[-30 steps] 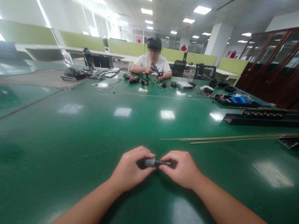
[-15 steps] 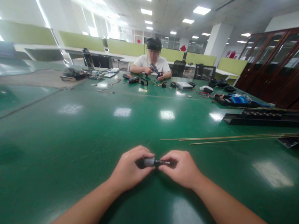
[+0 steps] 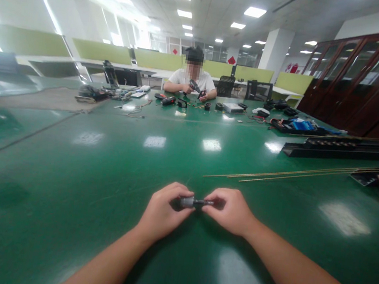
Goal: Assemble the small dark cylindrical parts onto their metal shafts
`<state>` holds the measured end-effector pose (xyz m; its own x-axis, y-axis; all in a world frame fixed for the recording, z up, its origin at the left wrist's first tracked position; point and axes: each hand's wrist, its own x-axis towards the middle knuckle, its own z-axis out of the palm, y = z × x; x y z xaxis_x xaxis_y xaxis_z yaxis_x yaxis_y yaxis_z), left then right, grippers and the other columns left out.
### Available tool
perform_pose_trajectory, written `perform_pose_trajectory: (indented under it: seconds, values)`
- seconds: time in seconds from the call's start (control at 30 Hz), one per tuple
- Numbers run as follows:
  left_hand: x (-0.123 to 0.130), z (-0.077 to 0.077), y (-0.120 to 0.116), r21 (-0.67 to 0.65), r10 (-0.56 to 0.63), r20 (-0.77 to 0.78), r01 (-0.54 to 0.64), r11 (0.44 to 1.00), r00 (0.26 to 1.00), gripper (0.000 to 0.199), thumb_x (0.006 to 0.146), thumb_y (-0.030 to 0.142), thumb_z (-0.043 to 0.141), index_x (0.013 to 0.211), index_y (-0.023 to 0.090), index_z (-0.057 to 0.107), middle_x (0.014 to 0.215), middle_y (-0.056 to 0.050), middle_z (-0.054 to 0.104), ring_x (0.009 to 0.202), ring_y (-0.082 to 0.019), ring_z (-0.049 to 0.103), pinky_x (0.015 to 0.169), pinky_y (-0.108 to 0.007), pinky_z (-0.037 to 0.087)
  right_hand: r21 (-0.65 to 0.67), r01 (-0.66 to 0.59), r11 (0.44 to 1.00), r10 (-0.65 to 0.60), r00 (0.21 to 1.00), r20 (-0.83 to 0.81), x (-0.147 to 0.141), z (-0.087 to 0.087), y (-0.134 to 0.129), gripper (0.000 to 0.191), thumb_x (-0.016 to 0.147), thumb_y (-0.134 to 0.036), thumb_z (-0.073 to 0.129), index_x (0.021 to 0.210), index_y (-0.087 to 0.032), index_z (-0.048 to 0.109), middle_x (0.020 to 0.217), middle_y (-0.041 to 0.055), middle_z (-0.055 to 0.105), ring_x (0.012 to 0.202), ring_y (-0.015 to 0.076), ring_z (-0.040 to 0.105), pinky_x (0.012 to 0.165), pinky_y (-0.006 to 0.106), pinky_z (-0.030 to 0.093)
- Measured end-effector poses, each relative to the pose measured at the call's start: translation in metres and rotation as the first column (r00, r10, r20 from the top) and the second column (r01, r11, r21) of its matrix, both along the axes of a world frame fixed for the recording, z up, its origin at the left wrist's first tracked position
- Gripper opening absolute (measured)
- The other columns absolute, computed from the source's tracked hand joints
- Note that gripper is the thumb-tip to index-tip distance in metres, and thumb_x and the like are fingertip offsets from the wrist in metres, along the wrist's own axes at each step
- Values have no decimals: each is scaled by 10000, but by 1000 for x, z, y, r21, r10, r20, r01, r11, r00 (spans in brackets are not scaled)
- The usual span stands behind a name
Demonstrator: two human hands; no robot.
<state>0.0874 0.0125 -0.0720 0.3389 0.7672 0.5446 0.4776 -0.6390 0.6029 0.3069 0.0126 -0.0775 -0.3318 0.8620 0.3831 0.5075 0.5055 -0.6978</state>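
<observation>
Head view: small cylindrical part (image 3: 188,201) lies sideways, thin end rightward, pinched between left hand (image 3: 164,212) and right hand (image 3: 229,212).

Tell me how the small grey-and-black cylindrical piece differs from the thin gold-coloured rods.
The small grey-and-black cylindrical piece is short; the thin gold-coloured rods are far longer. The left hand and right hand hold the piece; the rods stretch over the glossy green tabletop. Both are elongated.
</observation>
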Motion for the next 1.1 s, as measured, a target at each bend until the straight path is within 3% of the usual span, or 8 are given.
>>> perform_pose_trajectory:
  seconds: [1.1]
  values:
    - [-3, -3, 3, -1, 34, 17, -34, 999, 999, 190, 749, 132, 738, 913, 209, 682, 935, -15, 672, 878, -156, 625, 798, -275, 486, -45, 37, 998, -37, 999, 1, 4, 2, 3, 81, 735, -209, 750, 810, -183, 764, 750, 20, 731, 666, 149, 641, 634, 253, 467]
